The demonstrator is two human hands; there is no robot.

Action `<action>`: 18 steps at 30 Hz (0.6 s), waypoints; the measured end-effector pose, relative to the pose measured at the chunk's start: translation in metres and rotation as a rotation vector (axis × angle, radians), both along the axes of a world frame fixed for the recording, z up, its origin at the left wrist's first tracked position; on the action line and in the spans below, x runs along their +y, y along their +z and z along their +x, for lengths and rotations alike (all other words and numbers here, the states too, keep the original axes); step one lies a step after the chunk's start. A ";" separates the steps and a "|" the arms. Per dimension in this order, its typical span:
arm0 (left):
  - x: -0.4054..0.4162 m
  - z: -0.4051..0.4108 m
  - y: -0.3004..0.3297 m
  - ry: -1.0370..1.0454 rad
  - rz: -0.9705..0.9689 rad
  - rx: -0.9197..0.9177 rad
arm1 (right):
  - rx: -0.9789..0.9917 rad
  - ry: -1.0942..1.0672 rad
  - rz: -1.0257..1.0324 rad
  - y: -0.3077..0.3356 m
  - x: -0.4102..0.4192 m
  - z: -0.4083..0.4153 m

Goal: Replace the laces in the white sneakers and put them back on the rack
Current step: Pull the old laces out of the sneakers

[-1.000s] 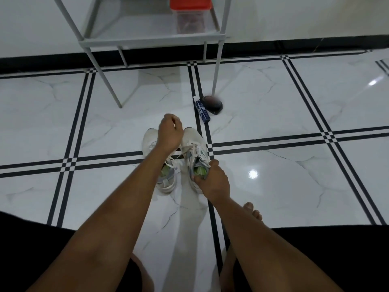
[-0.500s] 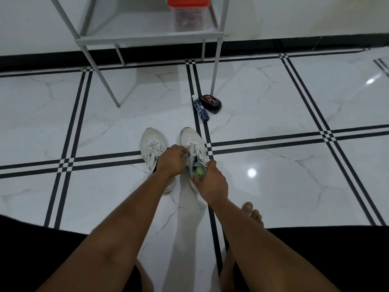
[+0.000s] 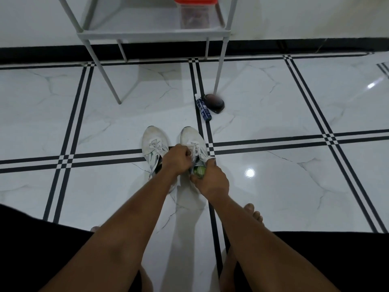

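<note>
Two white sneakers stand side by side on the tiled floor, toes pointing away from me. The left sneaker [image 3: 152, 146] is laced and nothing touches its toe. My left hand [image 3: 177, 159] is curled over the laces of the right sneaker [image 3: 192, 139], pinching them near the tongue. My right hand [image 3: 211, 179] grips the right sneaker's heel collar, beside its green insole [image 3: 199, 171]. The grey metal rack [image 3: 151, 34] stands at the wall ahead.
A blue tube [image 3: 203, 107] and a dark round tin [image 3: 214, 101] lie on the floor by the rack's right front leg [image 3: 220, 64]. A clear box with a red lid [image 3: 195, 11] sits on the rack shelf. My bare toes [image 3: 253, 212] rest at the right.
My left hand came back from above the sneakers' toes to the right sneaker's laces. My right hand stayed at that sneaker's heel.
</note>
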State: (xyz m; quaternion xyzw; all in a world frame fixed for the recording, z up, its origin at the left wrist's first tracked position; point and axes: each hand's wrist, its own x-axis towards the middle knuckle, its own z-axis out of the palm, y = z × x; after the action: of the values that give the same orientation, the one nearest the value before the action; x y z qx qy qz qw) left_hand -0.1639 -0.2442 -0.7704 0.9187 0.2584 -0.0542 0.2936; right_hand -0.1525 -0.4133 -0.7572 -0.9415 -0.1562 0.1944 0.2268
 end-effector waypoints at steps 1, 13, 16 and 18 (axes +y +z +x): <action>-0.003 0.000 0.002 0.038 -0.051 -0.038 | 0.001 0.000 -0.003 0.000 0.000 -0.001; -0.027 0.015 0.039 0.550 -0.389 -0.367 | 0.000 0.013 -0.018 0.001 0.000 0.002; 0.005 0.037 0.085 0.753 -0.648 -0.596 | 0.026 0.016 -0.020 0.002 0.000 0.003; 0.031 0.045 0.114 0.761 -0.718 -0.749 | 0.044 0.015 -0.007 0.004 0.000 0.002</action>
State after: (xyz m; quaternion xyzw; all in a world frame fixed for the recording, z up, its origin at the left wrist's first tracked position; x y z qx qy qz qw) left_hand -0.1187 -0.2134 -0.6561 0.5640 0.4120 0.2951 0.6520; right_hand -0.1502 -0.4129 -0.7530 -0.9365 -0.1575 0.2174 0.2257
